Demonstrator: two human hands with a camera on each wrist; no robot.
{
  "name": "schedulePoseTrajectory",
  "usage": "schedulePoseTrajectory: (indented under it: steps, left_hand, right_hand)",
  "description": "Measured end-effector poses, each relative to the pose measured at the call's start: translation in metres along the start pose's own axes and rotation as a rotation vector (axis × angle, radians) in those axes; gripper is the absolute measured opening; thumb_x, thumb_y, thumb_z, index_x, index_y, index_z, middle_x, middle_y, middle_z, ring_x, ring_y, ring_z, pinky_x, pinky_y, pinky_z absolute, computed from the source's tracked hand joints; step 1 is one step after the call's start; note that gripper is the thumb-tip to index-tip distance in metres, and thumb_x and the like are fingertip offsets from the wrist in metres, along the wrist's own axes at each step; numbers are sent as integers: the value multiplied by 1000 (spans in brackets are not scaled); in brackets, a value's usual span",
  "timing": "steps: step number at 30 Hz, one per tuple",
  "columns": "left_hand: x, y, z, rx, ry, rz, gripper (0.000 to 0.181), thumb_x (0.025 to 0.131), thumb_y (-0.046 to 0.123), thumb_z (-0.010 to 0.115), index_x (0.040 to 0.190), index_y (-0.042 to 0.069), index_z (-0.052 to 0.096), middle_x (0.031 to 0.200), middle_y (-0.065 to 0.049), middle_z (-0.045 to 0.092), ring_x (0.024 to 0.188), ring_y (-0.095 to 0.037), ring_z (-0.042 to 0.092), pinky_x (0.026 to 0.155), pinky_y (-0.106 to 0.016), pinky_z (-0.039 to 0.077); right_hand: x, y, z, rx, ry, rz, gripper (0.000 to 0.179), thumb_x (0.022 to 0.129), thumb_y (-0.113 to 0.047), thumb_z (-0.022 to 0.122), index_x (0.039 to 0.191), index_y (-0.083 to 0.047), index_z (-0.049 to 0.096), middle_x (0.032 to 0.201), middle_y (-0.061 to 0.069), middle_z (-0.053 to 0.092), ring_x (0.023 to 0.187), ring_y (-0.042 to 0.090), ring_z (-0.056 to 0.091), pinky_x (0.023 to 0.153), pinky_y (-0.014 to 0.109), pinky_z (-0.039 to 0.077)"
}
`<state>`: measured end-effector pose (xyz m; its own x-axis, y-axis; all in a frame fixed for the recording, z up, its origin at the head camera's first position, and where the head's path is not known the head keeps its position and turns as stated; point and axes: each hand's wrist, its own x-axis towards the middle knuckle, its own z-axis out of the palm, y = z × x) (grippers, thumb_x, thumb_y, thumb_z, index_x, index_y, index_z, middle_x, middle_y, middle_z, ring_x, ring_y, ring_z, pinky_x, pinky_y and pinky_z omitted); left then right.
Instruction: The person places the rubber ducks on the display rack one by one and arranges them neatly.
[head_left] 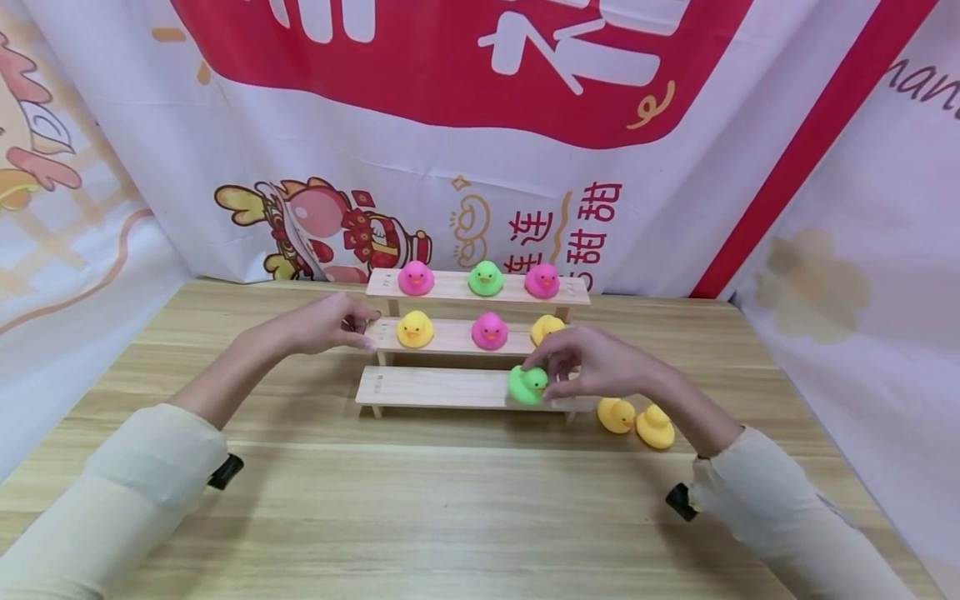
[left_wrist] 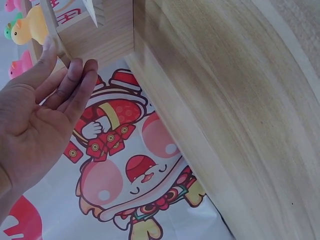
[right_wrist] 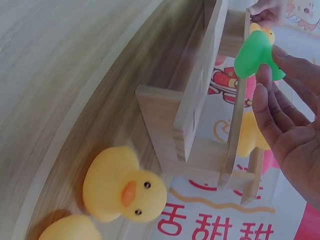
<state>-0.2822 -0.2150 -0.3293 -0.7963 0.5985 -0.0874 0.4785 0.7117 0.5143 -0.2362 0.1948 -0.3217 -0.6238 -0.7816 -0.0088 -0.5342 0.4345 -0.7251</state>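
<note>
A green rubber duck (head_left: 527,386) is pinched between the thumb and fingers of my right hand (head_left: 600,364), over the right part of the bottom step of a three-step wooden stand (head_left: 435,387). In the right wrist view the duck (right_wrist: 252,55) shows at the fingertips, raised off the bottom board. My left hand (head_left: 333,323) grips the left end of the middle step, its thumb at the board's edge and its fingers curled beside it, as the left wrist view shows. That step carries a yellow duck (head_left: 415,330), a pink duck (head_left: 490,332) and another yellow duck (head_left: 546,327) partly behind my right hand.
On the top step sit a pink duck (head_left: 416,278), a green duck (head_left: 486,278) and another pink duck (head_left: 542,282). Two yellow ducks (head_left: 617,415) (head_left: 656,427) lie on the wood-grain table (head_left: 450,508) to the stand's right. A printed cloth (head_left: 420,150) hangs behind.
</note>
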Motion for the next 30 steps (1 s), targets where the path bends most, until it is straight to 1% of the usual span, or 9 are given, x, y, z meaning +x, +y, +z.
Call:
schedulePoseTrajectory:
  steps: [3,6,10,12,18,20,22,27,30]
  left_hand:
    - [0,0,0,-4,-4,-15,41,94,16,78,127,-7,68,73,-2,54,71,-17,47,68,-33,42]
    - [0,1,0,-3,-4,-18,43,94,16,78,128,-8,67,72,-1,54,71,-16,47,68,-33,41]
    - [0,1,0,0,0,-8,30,94,16,78,116,-4,74,70,0,52,69,-15,46,66,-31,40]
    - [0,1,0,0,0,-6,28,94,16,78,115,-3,75,70,0,52,69,-15,45,66,-31,40]
    - [-1,2,0,-5,0,-14,44,94,14,77,129,-11,66,70,-1,52,68,-15,45,64,-29,39]
    - [-1,1,0,-9,1,-14,42,94,14,78,127,-11,67,70,-1,53,68,-15,45,64,-29,39]
    - [0,2,0,-8,2,-10,34,94,14,78,119,-7,72,70,0,53,68,-15,45,64,-29,39]
    - [0,2,1,-14,5,0,25,94,15,78,111,-3,74,69,0,51,67,-14,44,63,-29,39]
    - [0,3,0,-18,6,0,26,94,15,78,112,-3,74,68,0,51,67,-14,44,63,-29,38]
  right_hand:
    - [5,-3,3,-6,-4,-13,33,87,-12,86,118,-7,75,98,1,69,81,19,64,76,31,58]
    - [10,-5,7,-23,-2,-29,33,87,-12,86,117,-7,76,98,0,70,81,17,64,76,30,58]
    - [18,-8,11,-35,-11,-62,31,87,-12,86,116,-7,76,99,-1,71,80,15,64,73,29,57]
    - [23,-10,13,-42,-18,-84,30,88,-12,85,116,-7,76,99,-1,72,80,14,64,72,28,57]
    - [35,-13,19,-62,-17,-138,29,88,-11,85,115,-6,76,100,-1,73,79,12,65,70,28,57]
    - [39,-14,21,-60,-16,-134,29,88,-12,85,115,-6,76,100,-1,72,80,11,64,71,28,57]
    - [42,-15,24,-64,-14,-133,29,88,-12,85,115,-5,76,100,0,72,81,11,65,72,28,58]
    - [49,-19,29,-82,-6,-141,30,87,-12,85,115,-4,76,100,0,73,82,8,65,73,28,59]
    - [52,-21,32,-91,0,-145,30,87,-12,85,115,-4,76,99,0,73,83,7,66,73,27,59]
